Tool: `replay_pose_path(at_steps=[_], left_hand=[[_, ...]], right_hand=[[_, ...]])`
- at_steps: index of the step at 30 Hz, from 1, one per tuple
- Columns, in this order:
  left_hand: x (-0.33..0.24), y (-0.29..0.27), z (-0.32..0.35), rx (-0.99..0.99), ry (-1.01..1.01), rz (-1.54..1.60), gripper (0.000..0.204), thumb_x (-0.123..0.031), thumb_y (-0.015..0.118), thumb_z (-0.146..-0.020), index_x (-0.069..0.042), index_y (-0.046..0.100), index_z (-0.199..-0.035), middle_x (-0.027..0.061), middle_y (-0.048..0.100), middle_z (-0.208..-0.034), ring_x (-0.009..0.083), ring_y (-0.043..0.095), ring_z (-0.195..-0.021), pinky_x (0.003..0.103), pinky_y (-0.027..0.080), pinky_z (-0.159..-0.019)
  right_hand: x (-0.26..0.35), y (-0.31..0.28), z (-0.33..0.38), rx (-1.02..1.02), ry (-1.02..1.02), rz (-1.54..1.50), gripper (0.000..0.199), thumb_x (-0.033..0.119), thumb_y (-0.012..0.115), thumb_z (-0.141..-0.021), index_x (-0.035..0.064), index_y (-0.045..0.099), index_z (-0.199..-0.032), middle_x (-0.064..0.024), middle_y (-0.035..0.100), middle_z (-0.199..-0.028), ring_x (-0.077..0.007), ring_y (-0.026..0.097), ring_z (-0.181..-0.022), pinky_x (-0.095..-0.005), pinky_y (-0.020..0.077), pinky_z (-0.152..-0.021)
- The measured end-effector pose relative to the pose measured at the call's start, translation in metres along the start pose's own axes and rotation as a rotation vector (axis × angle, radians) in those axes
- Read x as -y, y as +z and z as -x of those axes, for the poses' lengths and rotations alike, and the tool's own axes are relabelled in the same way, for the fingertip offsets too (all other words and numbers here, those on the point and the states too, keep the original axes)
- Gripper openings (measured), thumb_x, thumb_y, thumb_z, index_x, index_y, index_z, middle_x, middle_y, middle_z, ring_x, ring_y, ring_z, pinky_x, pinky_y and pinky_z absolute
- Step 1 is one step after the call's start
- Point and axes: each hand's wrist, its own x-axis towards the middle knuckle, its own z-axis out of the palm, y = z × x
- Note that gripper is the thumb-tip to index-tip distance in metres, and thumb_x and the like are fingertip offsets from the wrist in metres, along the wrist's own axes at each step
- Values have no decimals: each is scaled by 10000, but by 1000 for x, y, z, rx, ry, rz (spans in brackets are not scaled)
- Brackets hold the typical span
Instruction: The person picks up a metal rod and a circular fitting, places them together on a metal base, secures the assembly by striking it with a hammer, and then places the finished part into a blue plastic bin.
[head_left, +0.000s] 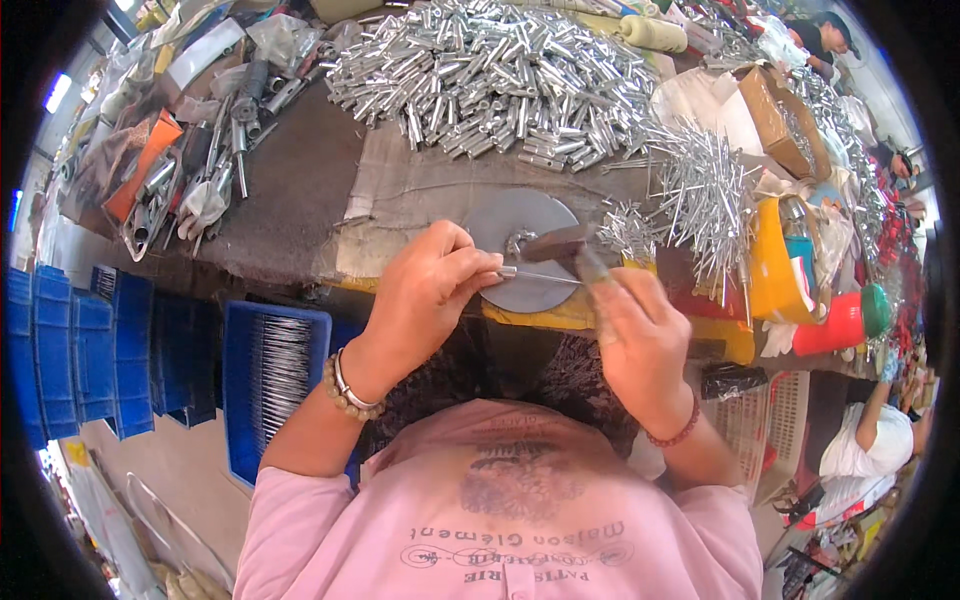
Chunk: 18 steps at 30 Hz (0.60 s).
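My left hand [425, 290] pinches a thin metal rod [540, 275] that lies across a round grey metal disc [500, 222] on the bench. My right hand [640, 335] grips the handle of a small hammer [560, 243], whose dark head hovers just over the rod near the disc's centre. A big heap of short silver metal tubes [500, 75] covers the bench beyond the disc. A smaller pile of thin silver pins [700, 195] lies to the right of the disc.
Blue plastic crates [75, 350] stand at the left; one blue crate [270, 370] holds metal rods. Pliers and hand tools [190, 180] lie at the bench's left. A yellow container [775, 270] and red cup [835, 325] sit right. Another person [870, 440] works at the right.
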Motion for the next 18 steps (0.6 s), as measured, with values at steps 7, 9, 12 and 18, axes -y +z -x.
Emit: replay_pose_path(at_steps=[7,9,12,18], left_hand=[[2,0,-3,-6,15,28,317,69,849,-871,-75,796,-1149,97,636,-986,258,667,-851,354,564,-741],[3,-1,-2,9,14,-18,307,71,844,-877,-73,797,-1145,98,639,-992,253,669,-852,348,562,-739],[0,0,1,6,-36,37,290,56,846,-882,-70,800,-1139,100,638,-989,259,666,-865,350,548,-744],[0,-8,1,61,-6,0,283,43,850,-884,-59,803,-1144,101,634,-988,260,653,-879,342,531,-762]], right_hand=[[7,5,8,148,-12,-9,377,-80,765,-866,49,801,-1219,-129,727,-1064,-341,732,-835,-417,595,-707],[9,1,0,131,-2,3,369,-75,768,-865,49,804,-1210,-127,725,-1052,-343,726,-820,-422,594,-702],[10,1,2,103,41,-13,386,-79,766,-870,40,796,-1236,-134,718,-1056,-342,721,-840,-425,591,-721],[-5,-1,-15,163,180,-148,426,-58,761,-867,57,768,-1277,-111,695,-1057,-334,743,-881,-434,600,-754]])
